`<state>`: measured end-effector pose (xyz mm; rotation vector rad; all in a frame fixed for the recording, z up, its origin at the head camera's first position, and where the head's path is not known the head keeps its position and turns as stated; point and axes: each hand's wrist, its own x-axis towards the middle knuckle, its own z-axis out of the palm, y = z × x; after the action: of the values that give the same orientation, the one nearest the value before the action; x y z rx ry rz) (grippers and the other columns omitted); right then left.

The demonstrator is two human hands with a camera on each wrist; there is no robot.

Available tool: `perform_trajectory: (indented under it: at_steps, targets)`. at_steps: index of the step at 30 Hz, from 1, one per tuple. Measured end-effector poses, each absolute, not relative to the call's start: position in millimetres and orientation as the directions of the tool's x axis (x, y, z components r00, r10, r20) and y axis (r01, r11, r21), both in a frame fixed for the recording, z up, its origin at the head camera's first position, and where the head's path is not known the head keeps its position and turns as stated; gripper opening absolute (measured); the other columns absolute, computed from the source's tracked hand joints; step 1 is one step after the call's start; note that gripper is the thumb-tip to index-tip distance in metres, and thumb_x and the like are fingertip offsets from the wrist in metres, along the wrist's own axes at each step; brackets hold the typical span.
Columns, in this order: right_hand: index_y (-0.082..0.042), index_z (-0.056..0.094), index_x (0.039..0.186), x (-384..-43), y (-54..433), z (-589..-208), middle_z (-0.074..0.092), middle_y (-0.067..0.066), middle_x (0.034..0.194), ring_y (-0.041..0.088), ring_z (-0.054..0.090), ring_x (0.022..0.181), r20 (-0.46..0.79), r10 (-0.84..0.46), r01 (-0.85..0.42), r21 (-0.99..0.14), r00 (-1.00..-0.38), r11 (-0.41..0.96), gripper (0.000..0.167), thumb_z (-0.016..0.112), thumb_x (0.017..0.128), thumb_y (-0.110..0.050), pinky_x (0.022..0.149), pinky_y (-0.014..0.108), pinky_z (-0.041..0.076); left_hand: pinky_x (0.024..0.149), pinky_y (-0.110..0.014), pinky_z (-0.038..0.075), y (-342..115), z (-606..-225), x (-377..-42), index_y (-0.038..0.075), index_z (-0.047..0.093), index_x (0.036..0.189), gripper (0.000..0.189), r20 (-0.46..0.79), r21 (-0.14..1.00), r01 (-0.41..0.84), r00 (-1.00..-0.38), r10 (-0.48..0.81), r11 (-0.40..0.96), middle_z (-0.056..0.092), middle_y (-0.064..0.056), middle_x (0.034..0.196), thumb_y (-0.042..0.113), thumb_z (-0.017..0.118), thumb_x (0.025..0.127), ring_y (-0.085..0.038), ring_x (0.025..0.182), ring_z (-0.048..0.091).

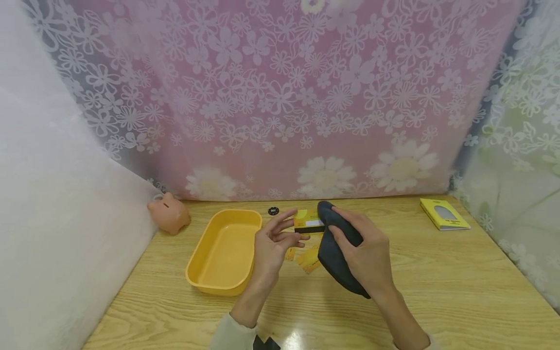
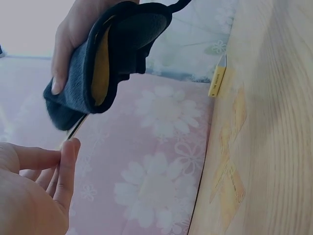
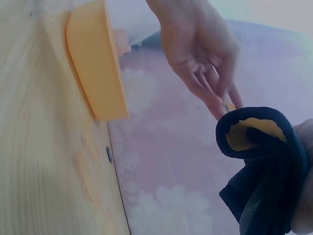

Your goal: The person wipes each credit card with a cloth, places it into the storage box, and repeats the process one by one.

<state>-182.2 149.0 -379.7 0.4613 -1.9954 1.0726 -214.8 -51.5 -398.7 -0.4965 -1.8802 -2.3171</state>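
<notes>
Between the thumb and fingers of my left hand [image 1: 272, 248] is a yellow card [image 1: 308, 221] with a white strip and a black band. My right hand [image 1: 369, 248] grips a folded dark blue cloth [image 1: 337, 257], whose upper fold covers the card's right end in the head view. In the left wrist view, a yellow surface [image 2: 101, 71] shows inside the folded cloth. Both hands are raised over the table. Beneath them, yellow-orange cards [image 1: 308, 260] lie on the wood, partly hidden by the left hand and the cloth.
A yellow plastic tub [image 1: 192, 278] stands left of my left hand. Behind it at the left sits an orange piggy bank [image 1: 168, 214]. A black round chip [image 1: 273, 211] lies near the back edge. At the back right is a flat yellow box [image 1: 445, 214]. Floral curtains border the wooden table [image 1: 459, 291].
</notes>
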Motion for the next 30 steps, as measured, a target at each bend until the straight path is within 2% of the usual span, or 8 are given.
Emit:
perform_trajectory:
  at_steps: [3,5,9,13,20,23,26,30]
  targets:
    - [-0.011,0.075,0.128,-185,159,-377,0.076,0.009,0.11,0.026,0.073,0.094,0.795,0.098,-0.608,-0.53,-0.598,0.591,0.045,0.082,0.086,0.002,0.082,0.004,0.051,0.078,-0.045,0.065,-52,-399,-216,0.009,0.066,0.14,0.048,0.312,0.936,0.282,-0.942,0.125,-0.212,0.07,-0.017,0.126,-0.008,0.068,0.095,-0.03,0.088,0.078]
    - [-0.011,0.076,0.128,-186,166,-376,0.076,0.01,0.11,0.025,0.074,0.094,0.793,0.133,-0.583,-0.539,-0.595,0.608,0.043,0.083,0.087,0.0,0.082,0.003,0.05,0.078,-0.044,0.065,-53,-400,-217,0.01,0.065,0.141,0.049,0.302,0.941,0.272,-0.943,0.138,-0.2,0.07,-0.016,0.127,-0.008,0.068,0.095,-0.034,0.09,0.078]
    - [-0.015,0.076,0.129,-188,181,-373,0.077,0.011,0.114,0.003,0.07,0.095,0.75,0.219,-0.508,-0.603,-0.625,0.615,0.041,0.082,0.089,-0.005,0.08,0.002,0.049,0.078,-0.041,0.066,-53,-400,-218,0.009,0.064,0.142,0.05,0.284,0.95,0.256,-0.946,0.157,-0.179,0.069,-0.015,0.129,-0.008,0.067,0.095,-0.04,0.094,0.076]
    - [-0.018,0.075,0.13,-188,192,-370,0.076,0.011,0.12,-0.017,0.059,0.096,0.696,0.287,-0.452,-0.67,-0.658,0.589,0.04,0.08,0.092,-0.009,0.078,0.001,0.048,0.08,-0.043,0.065,-57,-399,-219,0.009,0.063,0.142,0.05,0.275,0.955,0.252,-0.95,0.148,-0.157,0.067,-0.016,0.128,-0.008,0.067,0.095,-0.037,0.093,0.077]
    - [-0.019,0.076,0.13,-187,198,-367,0.074,0.01,0.123,-0.017,0.059,0.095,0.67,0.324,-0.429,-0.702,-0.668,0.568,0.038,0.08,0.093,-0.011,0.076,0.002,0.049,0.078,-0.04,0.065,-71,-395,-226,0.016,0.066,0.14,0.051,0.274,0.958,0.261,-0.956,0.109,-0.119,0.066,-0.015,0.124,-0.009,0.066,0.096,-0.033,0.092,0.077]
    - [-0.019,0.076,0.13,-186,199,-366,0.074,0.01,0.124,-0.017,0.059,0.095,0.659,0.334,-0.418,-0.712,-0.674,0.564,0.038,0.08,0.093,-0.012,0.076,0.002,0.049,0.081,-0.045,0.065,-79,-394,-230,0.016,0.065,0.141,0.051,0.268,0.959,0.257,-0.959,0.087,-0.12,0.065,-0.015,0.125,-0.008,0.066,0.096,-0.033,0.092,0.077]
    - [-0.022,0.075,0.131,-186,200,-365,0.074,0.009,0.125,-0.017,0.059,0.095,0.655,0.341,-0.413,-0.717,-0.674,0.561,0.039,0.08,0.094,-0.013,0.075,0.002,0.049,0.083,-0.045,0.064,-92,-392,-235,0.014,0.064,0.142,0.051,0.264,0.959,0.258,-0.964,0.041,-0.113,0.064,-0.016,0.126,-0.008,0.065,0.096,-0.032,0.092,0.077]
    - [-0.025,0.075,0.131,-185,201,-364,0.074,0.009,0.126,-0.017,0.06,0.093,0.648,0.35,-0.406,-0.725,-0.676,0.556,0.039,0.079,0.094,-0.014,0.074,0.003,0.049,0.086,-0.045,0.063,-111,-391,-242,0.02,0.067,0.14,0.051,0.226,0.97,0.229,-0.973,-0.036,-0.08,0.062,-0.015,0.128,-0.007,0.064,0.097,-0.033,0.094,0.076]
